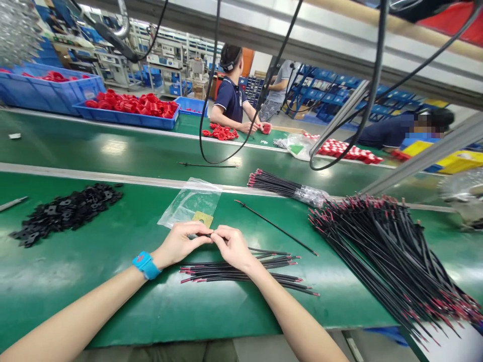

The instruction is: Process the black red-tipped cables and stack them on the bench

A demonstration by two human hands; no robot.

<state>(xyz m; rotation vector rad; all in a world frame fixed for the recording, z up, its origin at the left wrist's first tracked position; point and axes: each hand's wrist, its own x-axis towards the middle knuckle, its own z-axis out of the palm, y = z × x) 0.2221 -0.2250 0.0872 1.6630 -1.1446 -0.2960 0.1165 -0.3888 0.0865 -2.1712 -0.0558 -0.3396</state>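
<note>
My left hand (180, 244), with a blue wristband (146, 265) on the wrist, pinches a small dark piece near the middle of the green table (113, 311). Touching it at the fingertips, my right hand (234, 247) is closed on a black cable (268, 251) that runs out to the right. Several black cables (241, 276) with red ends lie below both hands. Just behind the fingers rests a clear plastic bag (184, 203) with a yellow square (203, 218). A single black cable (277, 226) lies slanted to the right of my hands.
Black flat parts (71, 208) are heaped at left beside a pen-like tool (13, 203). A large cable pile (381, 241) covers the right side, with a bagged bundle (279, 185) behind. Dark cords (217, 75) hang overhead. A person (232, 95) works across the line.
</note>
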